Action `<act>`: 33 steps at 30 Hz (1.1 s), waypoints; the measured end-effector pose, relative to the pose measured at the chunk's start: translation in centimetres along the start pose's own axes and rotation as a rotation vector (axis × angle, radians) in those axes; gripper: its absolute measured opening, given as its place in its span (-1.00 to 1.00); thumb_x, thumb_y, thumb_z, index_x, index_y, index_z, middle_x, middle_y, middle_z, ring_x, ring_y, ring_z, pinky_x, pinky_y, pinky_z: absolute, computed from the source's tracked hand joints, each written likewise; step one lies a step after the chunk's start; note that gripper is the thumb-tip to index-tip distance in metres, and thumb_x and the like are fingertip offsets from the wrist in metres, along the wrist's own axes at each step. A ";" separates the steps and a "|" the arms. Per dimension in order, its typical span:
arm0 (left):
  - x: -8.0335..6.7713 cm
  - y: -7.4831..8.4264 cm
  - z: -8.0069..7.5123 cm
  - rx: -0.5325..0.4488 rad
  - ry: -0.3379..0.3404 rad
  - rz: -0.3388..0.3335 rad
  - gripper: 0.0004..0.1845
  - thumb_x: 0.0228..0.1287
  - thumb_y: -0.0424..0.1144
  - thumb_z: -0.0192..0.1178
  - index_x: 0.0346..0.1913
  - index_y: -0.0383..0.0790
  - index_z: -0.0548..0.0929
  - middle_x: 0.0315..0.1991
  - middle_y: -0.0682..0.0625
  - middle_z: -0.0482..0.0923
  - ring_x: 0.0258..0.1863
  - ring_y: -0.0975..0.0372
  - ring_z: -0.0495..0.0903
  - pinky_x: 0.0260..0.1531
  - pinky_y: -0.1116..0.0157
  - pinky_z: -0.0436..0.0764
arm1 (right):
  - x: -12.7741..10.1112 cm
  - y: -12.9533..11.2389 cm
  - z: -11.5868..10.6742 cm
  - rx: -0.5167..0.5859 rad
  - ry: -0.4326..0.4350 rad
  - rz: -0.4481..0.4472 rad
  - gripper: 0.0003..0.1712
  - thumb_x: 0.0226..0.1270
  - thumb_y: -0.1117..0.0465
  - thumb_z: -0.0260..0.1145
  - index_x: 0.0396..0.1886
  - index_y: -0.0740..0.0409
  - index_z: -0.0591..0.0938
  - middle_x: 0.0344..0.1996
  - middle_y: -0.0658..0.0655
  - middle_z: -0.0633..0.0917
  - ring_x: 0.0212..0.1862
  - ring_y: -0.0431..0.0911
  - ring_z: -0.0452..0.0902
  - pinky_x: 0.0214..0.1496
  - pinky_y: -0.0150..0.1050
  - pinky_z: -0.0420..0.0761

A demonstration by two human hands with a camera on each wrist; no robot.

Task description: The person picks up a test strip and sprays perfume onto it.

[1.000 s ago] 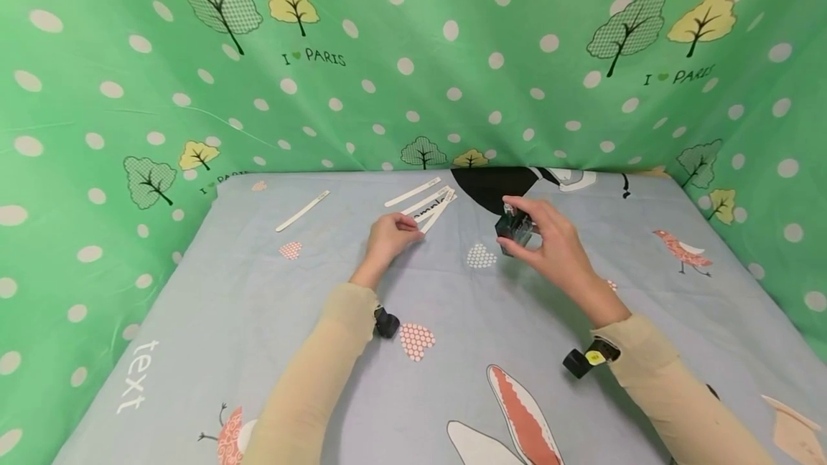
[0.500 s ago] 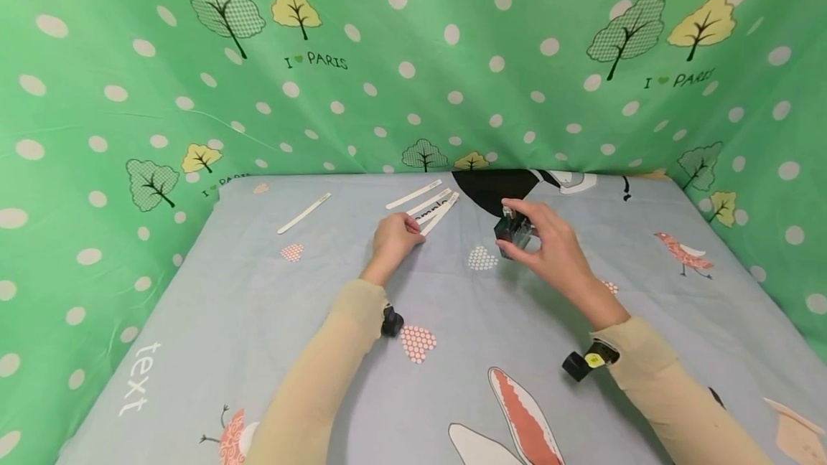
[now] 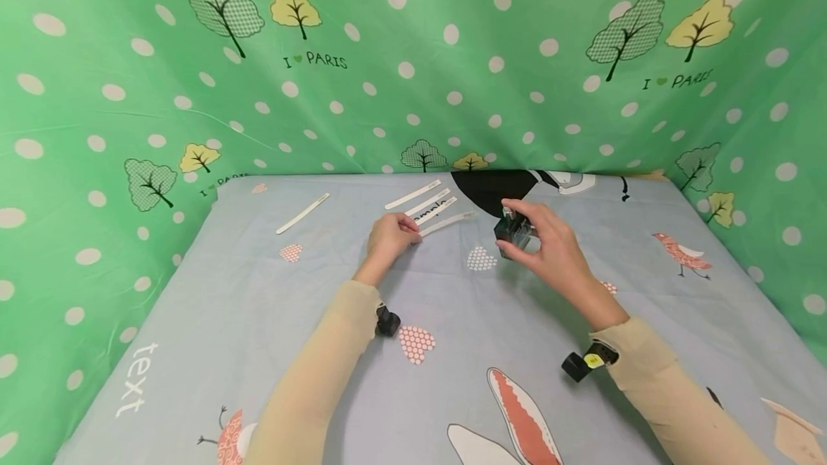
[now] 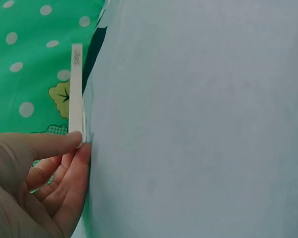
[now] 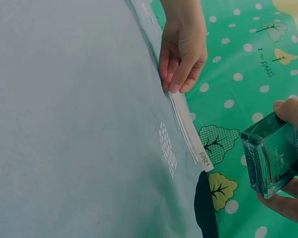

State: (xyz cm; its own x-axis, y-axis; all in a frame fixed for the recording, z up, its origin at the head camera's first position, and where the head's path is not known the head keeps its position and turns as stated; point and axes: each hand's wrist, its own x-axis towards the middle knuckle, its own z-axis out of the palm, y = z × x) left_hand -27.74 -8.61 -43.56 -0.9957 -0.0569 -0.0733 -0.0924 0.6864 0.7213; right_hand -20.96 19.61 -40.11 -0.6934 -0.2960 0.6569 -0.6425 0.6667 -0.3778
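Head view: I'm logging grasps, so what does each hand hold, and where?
Left hand pinches a white paper strip by its near end. Right hand grips a clear square glass bottle by its sides.

A narrow white paper strip (image 3: 448, 222) with small print at its far end lies flat on the blue cloth surface (image 3: 258, 293), its near end pinched in the left hand (image 3: 388, 239). Just right of the strip, a small square clear glass bottle (image 3: 513, 230) of greenish tint is held above the surface in the right hand (image 3: 549, 246).
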 end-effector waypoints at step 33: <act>-2.7 1.8 -5.4 -0.125 0.030 0.147 -0.87 0.15 -0.32 0.37 -0.24 -0.23 0.69 -0.24 -0.13 0.74 -0.32 0.13 0.71 -0.41 0.43 0.53 | 0.3 0.0 0.8 -0.026 0.006 -0.041 -0.18 0.02 0.21 0.60 0.32 -0.04 0.48 -0.13 0.19 0.63 -0.21 -0.05 0.51 -0.29 -0.10 0.62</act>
State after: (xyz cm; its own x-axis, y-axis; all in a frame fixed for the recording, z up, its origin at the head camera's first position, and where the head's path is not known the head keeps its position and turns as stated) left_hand -25.24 -11.12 -38.33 -0.9982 0.0145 0.0578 0.0551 0.5939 0.8027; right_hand -21.45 18.94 -40.44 -0.6645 -0.3191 0.6757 -0.6615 0.6718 -0.3333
